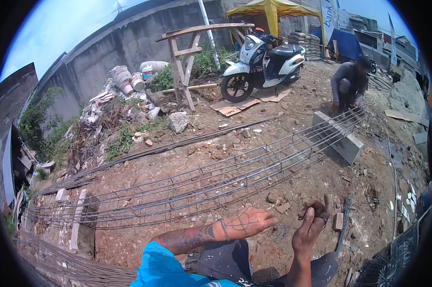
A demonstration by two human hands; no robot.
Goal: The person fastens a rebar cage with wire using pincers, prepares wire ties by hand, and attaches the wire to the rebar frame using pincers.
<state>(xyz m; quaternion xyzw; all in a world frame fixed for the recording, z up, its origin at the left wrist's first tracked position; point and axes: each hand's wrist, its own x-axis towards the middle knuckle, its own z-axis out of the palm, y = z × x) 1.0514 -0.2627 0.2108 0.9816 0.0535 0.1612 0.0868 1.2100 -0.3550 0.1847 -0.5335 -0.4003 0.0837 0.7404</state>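
In front of me lies a long rebar cage of steel bars tied with stirrups, its ends raised on concrete blocks. My left hand reaches over the ground on the near side of the cage, its fingers curled; whether it holds anything is hidden. To its right is my right hand, raised, with the index finger extended and the thumb against the other fingers. A thin thing may be between those fingertips, too small to tell. Under the cage stand a concrete block at the right and another concrete block at the left.
A co-worker squats at the cage's far right end. Loose rebar lies at the lower left, with more bars behind the cage. A brick piece is near my right hand. Farther back stand a scooter and a wooden trestle.
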